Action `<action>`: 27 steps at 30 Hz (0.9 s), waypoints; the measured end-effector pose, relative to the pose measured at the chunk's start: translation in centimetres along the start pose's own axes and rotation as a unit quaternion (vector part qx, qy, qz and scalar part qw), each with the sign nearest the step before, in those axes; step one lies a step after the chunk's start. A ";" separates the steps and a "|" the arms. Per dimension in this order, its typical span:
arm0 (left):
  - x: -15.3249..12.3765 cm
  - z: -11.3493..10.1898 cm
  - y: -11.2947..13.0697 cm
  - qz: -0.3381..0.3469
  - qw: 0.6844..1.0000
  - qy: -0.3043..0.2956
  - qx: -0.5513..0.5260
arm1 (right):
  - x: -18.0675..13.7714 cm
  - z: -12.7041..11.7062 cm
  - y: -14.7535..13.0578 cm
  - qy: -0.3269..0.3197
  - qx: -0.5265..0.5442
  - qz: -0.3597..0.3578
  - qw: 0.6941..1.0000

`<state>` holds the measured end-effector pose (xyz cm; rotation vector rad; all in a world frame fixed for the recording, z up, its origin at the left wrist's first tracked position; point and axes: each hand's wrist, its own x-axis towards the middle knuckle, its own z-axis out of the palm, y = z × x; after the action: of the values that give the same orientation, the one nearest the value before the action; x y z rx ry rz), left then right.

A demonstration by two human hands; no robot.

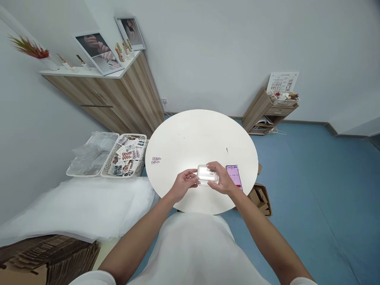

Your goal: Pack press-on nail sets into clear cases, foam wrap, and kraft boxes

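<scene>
A small clear plastic box [207, 174] is held between my two hands over the near part of the round white table [196, 134]. My left hand [185, 184] pinches the box's left side with thumb and fingers. From the right, my right hand [221, 178] grips it, fingers along the far edge and thumb at the near edge. What the box contains, if anything, I cannot make out. A phone [234, 177] with a pink screen showing a timer lies just right of my right hand. A card of press-on nails [156, 160] rests near the table's left edge.
Left of the table stand a white basket [139, 168] of nail cards and a tray of clear plastic pieces [95, 158]. Translucent sheets [89, 202] lie nearer, above stacked cardboard [53, 257]. An open carton [268, 202] sits on the floor at right. A cabinet [130, 91] stands behind.
</scene>
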<state>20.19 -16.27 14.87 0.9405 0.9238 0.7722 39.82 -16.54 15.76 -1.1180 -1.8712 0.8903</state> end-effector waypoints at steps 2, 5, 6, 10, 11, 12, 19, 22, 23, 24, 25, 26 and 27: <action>0.2 -0.2 -0.3 -0.014 1.000 0.010 0.021 | 0.1 0.2 0.1 -0.007 0.011 0.026 1.000; 0.3 -0.5 -0.9 -0.018 0.998 0.051 0.045 | 0.2 0.9 0.6 0.002 0.052 0.102 0.993; 0.2 -0.6 -1.2 -0.019 0.996 0.065 0.054 | 0.2 1.2 0.8 0.013 0.072 0.137 0.988; -0.2 -1.1 -2.1 -0.034 0.994 0.067 0.082 | 0.7 2.5 1.6 0.063 0.158 0.272 0.947; -0.4 -1.2 -2.2 -0.036 0.994 0.062 0.083 | 0.8 2.7 1.8 0.068 0.174 0.296 0.937; -0.5 -1.3 -2.3 -0.037 0.994 0.057 0.083 | 0.9 2.9 1.9 0.067 0.187 0.314 0.928; -1.0 -2.3 -2.8 -0.039 0.994 0.059 0.081 | 0.7 4.5 2.9 0.055 0.250 0.388 0.885; -1.0 -3.1 -3.2 -0.040 0.994 0.065 0.079 | -0.1 5.3 2.9 0.067 0.275 0.395 0.874; -1.0 -3.4 -3.3 -0.042 0.994 0.068 0.078 | -0.5 5.6 2.9 0.073 0.278 0.396 0.872; -1.0 -3.7 -3.5 -0.044 0.994 0.071 0.077 | -1.0 6.0 2.8 0.079 0.278 0.397 0.871; -0.9 -4.1 -3.7 -0.046 0.993 0.073 0.077 | -1.6 6.3 2.7 0.086 0.273 0.398 0.871; -0.9 -4.4 -3.9 -0.049 0.993 0.074 0.077 | -2.2 6.6 2.6 0.096 0.265 0.401 0.872; -0.8 -4.8 -4.2 -0.052 0.993 0.075 0.077 | -2.9 7.0 2.4 0.106 0.254 0.405 0.872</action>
<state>16.17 -17.09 9.89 0.9694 1.1692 0.6970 35.54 -19.51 9.75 -1.5798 -0.8504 1.5296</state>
